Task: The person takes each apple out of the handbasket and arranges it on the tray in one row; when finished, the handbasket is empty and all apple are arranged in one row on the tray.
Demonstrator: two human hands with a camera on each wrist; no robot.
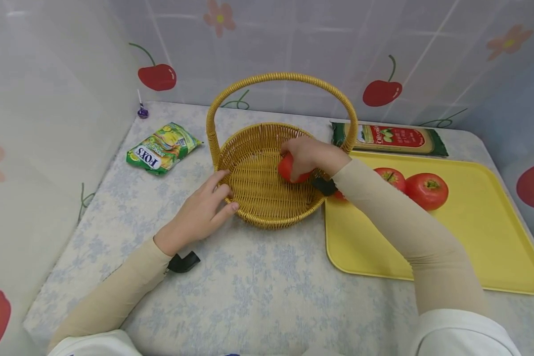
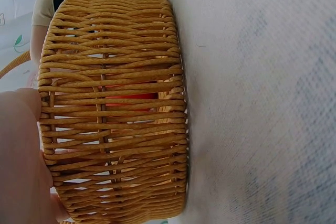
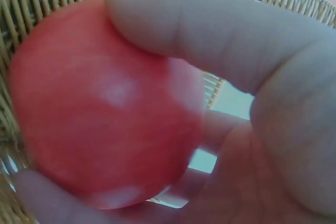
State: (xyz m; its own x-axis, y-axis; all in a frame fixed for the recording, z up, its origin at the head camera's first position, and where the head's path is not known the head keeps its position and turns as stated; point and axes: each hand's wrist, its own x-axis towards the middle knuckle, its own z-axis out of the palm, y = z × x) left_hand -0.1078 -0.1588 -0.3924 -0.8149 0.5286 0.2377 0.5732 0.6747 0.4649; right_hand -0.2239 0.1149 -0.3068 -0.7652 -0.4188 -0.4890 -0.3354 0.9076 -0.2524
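A round golden wicker basket (image 1: 271, 221) with a tall arched handle stands mid-table. Inside it, toward the right, my right hand (image 1: 309, 155) grips a red apple (image 1: 286, 169) with thumb and fingers around its sides. The right wrist view shows that apple (image 3: 105, 108) up close against the woven wall, the thumb (image 3: 184, 30) across its top. My left hand (image 1: 200, 210) rests on the basket's left rim, its fingers spread and reaching over the edge. From the left wrist, the basket's woven side (image 2: 115, 124) fills much of the view, with red showing through the gaps.
On the right lies a yellow tray (image 1: 480, 237) with red apples (image 1: 427, 191), one partly behind the right forearm. Behind the tray is a long green-and-red food packet (image 1: 391, 138). A green Fox's candy bag (image 1: 162, 148) and a purple lollipop (image 1: 143, 112) lie at back left.
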